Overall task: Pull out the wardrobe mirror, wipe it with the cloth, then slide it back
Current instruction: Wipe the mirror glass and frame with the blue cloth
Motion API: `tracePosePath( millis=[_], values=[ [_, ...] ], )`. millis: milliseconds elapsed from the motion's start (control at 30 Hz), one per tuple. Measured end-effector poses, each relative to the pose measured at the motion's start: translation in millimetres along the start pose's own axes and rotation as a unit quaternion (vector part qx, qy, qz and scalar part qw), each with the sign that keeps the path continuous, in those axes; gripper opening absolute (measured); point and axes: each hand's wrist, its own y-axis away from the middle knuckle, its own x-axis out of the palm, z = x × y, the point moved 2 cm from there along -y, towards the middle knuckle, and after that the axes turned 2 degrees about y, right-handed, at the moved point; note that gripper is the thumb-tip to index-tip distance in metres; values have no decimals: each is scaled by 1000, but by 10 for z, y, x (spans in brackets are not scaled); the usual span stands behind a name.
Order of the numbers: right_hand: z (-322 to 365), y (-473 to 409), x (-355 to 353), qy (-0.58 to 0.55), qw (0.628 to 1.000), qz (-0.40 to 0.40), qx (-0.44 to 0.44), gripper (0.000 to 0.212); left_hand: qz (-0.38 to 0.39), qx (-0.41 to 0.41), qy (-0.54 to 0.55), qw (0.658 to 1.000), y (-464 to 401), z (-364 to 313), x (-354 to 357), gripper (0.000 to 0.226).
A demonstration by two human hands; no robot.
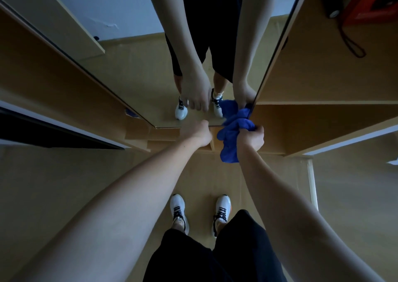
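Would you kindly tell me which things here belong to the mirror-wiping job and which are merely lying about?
Job: mirror; blue cloth, gripped in right hand; left hand at the mirror's bottom edge.
Lying about: red box; black cord on the shelf.

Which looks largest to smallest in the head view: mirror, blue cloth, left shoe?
1. mirror
2. blue cloth
3. left shoe, though it lies farther from the camera, so real size is unsure.

Dim, cool, even light with soft shadows and no glare. Strong wide-angle distortion bows the wardrobe panels (323, 70) and stretches both forearms toward the lower corners. Detail is slightly soft.
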Motion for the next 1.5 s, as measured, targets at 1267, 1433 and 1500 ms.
tracePosePath(
  millis=[1267, 1433, 1500],
  values=[
    [-109, 1527, 1866, -3, 997, 70, 15, 15, 7, -8, 57, 998, -53, 2472, -289, 29],
    [-33, 1750, 2132, 12, 998, 58, -21, 13, 8, 37, 88, 995, -158, 2573, -377, 33],
    [18, 1834, 2192, 17, 998, 58, -35, 10, 3, 49, 90, 995, -191, 2596, -431, 34]
  ],
)
